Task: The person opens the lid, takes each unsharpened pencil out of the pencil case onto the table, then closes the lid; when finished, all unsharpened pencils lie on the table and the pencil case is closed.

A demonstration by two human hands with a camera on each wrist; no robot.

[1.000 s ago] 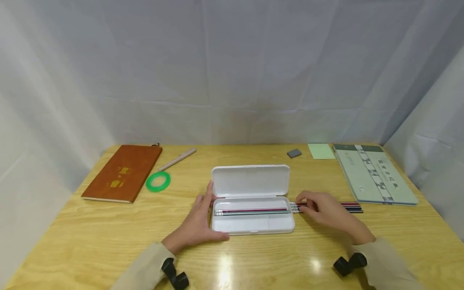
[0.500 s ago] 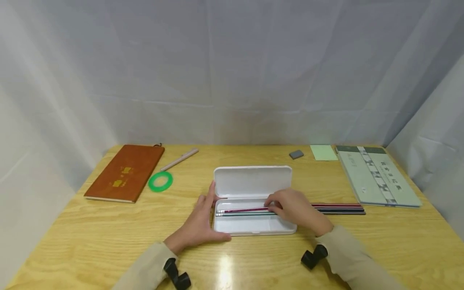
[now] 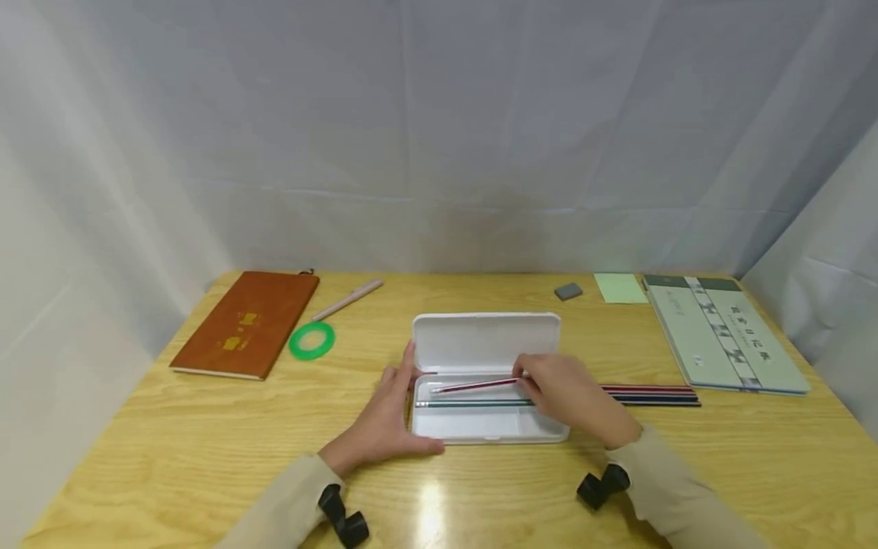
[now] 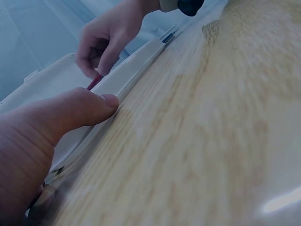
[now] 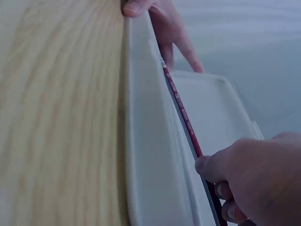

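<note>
A white pencil case (image 3: 480, 436) lies with its lid raised on the table. My left hand (image 3: 384, 423) holds its left end, thumb along the front wall and fingers at the back. My right hand (image 3: 565, 393) is over the right half of the case, pinching a red pencil (image 3: 473, 386) between thumb and fingers. That pencil slants, its silver end low at the left inside the case; the hand hides its other end. A green pencil (image 3: 473, 403) lies lengthwise in the case. To the right of the case several dark and red pencils (image 3: 658, 395) lie side by side, partly covered by my right hand.
A brown notebook (image 3: 247, 324), a green tape ring (image 3: 297, 344) and a pale pen (image 3: 347, 300) lie to the left. Behind at the right are a grey eraser (image 3: 568, 291), a green paper note (image 3: 620, 288) and a light green notebook (image 3: 716, 335).
My right hand moved left from the pencils on the table to inside the case and took hold of the red pencil, which now slants. My left hand stays at the case's left end.
</note>
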